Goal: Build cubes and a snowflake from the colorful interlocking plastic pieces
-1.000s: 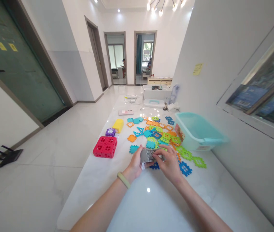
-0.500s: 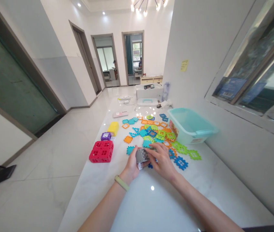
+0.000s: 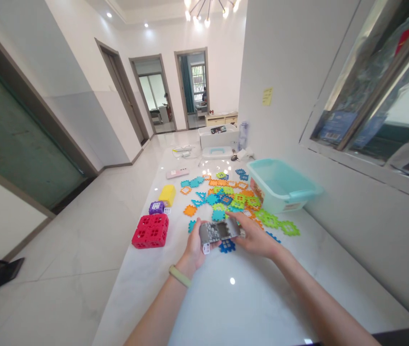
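Observation:
Between my two hands is a grey assembly of interlocking tiles [image 3: 220, 231], held just above the table, with a dark square opening near its middle. My left hand [image 3: 194, 245] is closed on its left end, thumb up along the side. On the right end, my right hand [image 3: 255, 236] grips with thumb below and fingers over the edge. A small white window-shaped piece [image 3: 206, 248] hangs at the lower left by my left fingers. Under the assembly lies a blue tile [image 3: 228, 246]. Loose turquoise tiles [image 3: 219, 215], green and orange ones are scattered just beyond my hands.
On the left stand a red block [image 3: 151, 231], a purple cube [image 3: 156, 207] and a yellow block [image 3: 167, 195]. A turquoise tub [image 3: 283, 185] sits at the right by the wall. Farther back are a pink case [image 3: 177, 173], a white box [image 3: 217, 139] and a clear bottle [image 3: 243, 136].
My right hand has moved from over the top of the grey assembly to its right end. More of the assembly shows now, with its dark opening. The view has shifted slightly.

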